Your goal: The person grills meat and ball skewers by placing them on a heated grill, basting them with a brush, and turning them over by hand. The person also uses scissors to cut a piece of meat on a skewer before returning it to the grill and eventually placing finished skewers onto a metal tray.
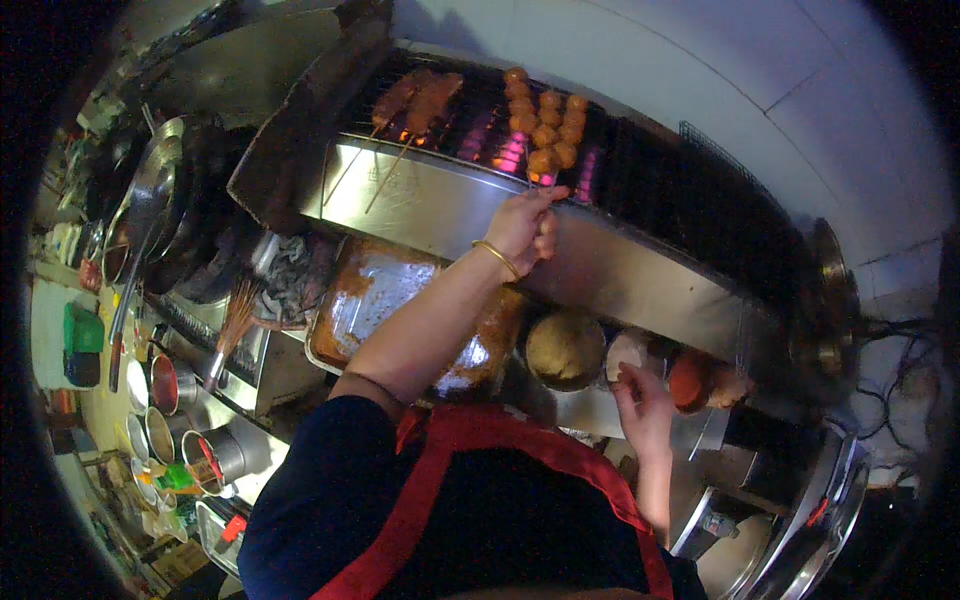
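Note:
My left hand (526, 225), with a gold bangle at its wrist, is at the front edge of the grill (652, 180). Its fingers close around the stick ends of several skewers of round balls (546, 124) that lie over the glowing bars. Two meat skewers (420, 101) rest on the grill further left, their sticks hanging over the steel front. Over a bowl of pale powder (624, 351) is my right hand (641, 397), fingers bent and fingertips at the powder; whether they pinch any is not clear. A bowl of yellowish powder (564, 349) and a bowl of red powder (688, 381) flank it.
A greasy metal tray (375, 300) lies below the grill, under my left forearm. To the left are a bamboo whisk (234, 315), a crumpled grey cloth (289, 277), a wok (161, 180) and several metal pots (217, 461). The grill bars glow hot beneath the food.

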A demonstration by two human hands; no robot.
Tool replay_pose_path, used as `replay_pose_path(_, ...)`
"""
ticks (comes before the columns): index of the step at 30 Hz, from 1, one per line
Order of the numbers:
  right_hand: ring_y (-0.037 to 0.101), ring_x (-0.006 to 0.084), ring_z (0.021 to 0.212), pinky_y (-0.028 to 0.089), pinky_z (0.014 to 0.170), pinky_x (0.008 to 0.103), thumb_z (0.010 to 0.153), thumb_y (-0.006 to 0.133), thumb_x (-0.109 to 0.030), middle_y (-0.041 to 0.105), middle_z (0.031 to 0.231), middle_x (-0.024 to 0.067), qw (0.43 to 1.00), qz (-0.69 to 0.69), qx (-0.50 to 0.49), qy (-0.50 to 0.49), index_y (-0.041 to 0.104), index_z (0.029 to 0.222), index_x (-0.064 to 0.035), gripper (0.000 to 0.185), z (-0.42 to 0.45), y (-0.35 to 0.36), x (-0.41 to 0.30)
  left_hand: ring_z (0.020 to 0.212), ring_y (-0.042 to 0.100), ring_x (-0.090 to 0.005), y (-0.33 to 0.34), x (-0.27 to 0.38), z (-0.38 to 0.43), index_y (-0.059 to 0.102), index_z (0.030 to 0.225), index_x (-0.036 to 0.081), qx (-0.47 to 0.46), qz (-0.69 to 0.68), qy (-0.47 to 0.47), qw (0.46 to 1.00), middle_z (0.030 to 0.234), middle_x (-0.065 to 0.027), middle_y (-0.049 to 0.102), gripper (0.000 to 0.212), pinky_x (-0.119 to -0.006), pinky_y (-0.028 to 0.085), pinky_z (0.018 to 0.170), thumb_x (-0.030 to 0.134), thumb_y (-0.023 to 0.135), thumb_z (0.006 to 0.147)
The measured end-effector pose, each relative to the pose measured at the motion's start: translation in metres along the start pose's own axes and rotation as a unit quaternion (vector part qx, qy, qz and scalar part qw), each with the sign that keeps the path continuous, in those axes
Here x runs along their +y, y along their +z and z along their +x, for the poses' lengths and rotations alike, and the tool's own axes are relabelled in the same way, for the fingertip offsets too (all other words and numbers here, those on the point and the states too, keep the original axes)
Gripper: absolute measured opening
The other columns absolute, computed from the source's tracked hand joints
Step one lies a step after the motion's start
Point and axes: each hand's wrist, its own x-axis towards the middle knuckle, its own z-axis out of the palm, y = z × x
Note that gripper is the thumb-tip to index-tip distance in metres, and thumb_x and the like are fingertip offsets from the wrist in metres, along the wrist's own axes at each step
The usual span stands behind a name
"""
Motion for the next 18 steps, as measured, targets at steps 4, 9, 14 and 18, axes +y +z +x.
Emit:
replay_pose_path(4, 0.061, 0.0266, 0.081, 0.047, 0.072, 0.0343, 0.080, 0.060, -0.020, 0.063, 0.092, 0.0148, 0.993, 0.054, -0.015, 0.107, 0.060, 0.103, -0.0036, 0.029, -0.006, 0.004, -0.016, 0.045, 0.046, -0.0136, -0.008, 0.014, -0.007, 0.055, 0.111, 0.008, 0.021, 0.122, -0.038, 0.992, 0.059, -0.0007, 0.053, 0.030, -0.026, 0.038, 0.043, 0.026, 0.041, 0.091)
replay_pose_path(9, 0.062, 0.0266, 0.078, 0.048, 0.070, 0.0343, 0.080, 0.060, -0.021, 0.064, 0.090, 0.0144, 0.994, 0.039, -0.005, 0.102, 0.062, 0.100, -0.0033, 0.027, -0.008, 0.013, -0.024, 0.051, 0.049, -0.0169, -0.042, 0.017, -0.011, 0.061, 0.073, 0.001, 0.100, 0.519, 0.218, 0.821, 0.062, -0.0079, 0.056, 0.039, -0.032, 0.041, 0.053, 0.028, 0.038, 0.090)
replay_pose_path(14, 0.062, 0.0260, 0.076, 0.049, 0.062, 0.0340, 0.080, 0.060, -0.021, 0.063, 0.090, 0.0137, 0.995, 0.034, -0.028, 0.094, 0.060, 0.101, -0.0033, 0.028, -0.005, 0.022, -0.031, 0.050, 0.046, -0.0157, -0.050, 0.005, -0.027, 0.052, 0.068, 0.002, -0.031, 0.502, 0.298, 0.811, 0.059, -0.0053, 0.050, 0.038, -0.030, 0.039, 0.050, 0.030, 0.038, 0.090)
replay_pose_path(18, 0.061, 0.0200, 0.070, 0.048, 0.059, 0.0289, 0.078, 0.062, -0.014, 0.063, 0.083, 0.0105, 0.998, 0.020, -0.013, 0.061, 0.060, 0.101, -0.0023, 0.026, -0.003, 0.022, -0.035, 0.046, 0.043, -0.0122, -0.058, 0.008, -0.034, 0.047, 0.067, 0.007, -0.094, 0.351, 0.048, 0.930, 0.058, -0.0019, 0.046, 0.035, -0.025, 0.034, 0.042, 0.030, 0.038, 0.091)
